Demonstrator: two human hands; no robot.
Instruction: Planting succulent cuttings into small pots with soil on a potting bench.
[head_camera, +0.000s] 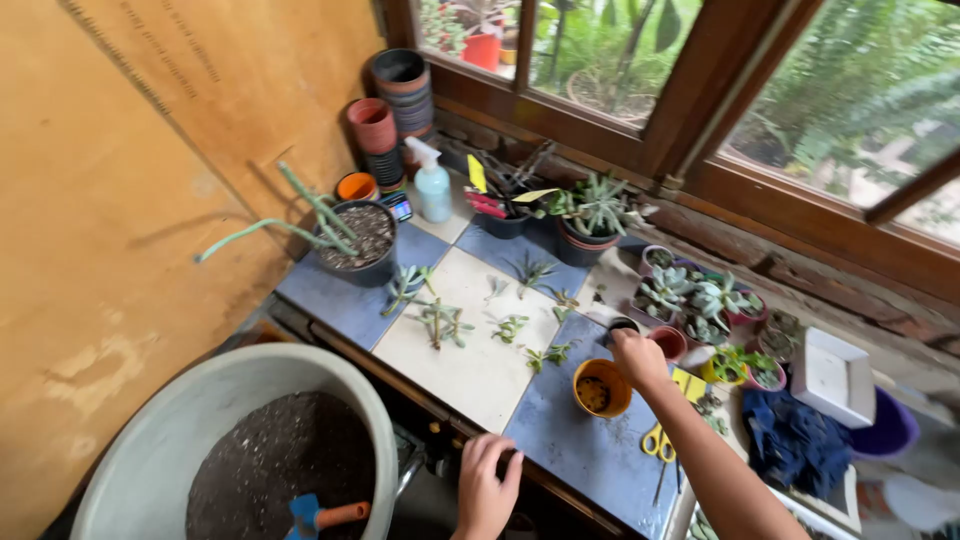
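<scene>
Orange plastic is the material of the small pot (601, 388) that stands on the blue tile of the desk (580, 450), just beside our right hand (637, 358). In the head view, we see this hand reaching over it to a small dark pot (622, 325), with the fingers closed narrow at its rim; whether it really grips, we cannot tell. Our left hand (487, 487) lies on the front edge of the desk, fingers bent, holding nothing. We judge both pots light and stiff, a little slippery, with loose soil inside; the rim is the good place to take them. Succulent cuttings (508, 328) lie on the pale tile, soft and fragile. Yellow scissors (657, 443) lie near our forearm.
</scene>
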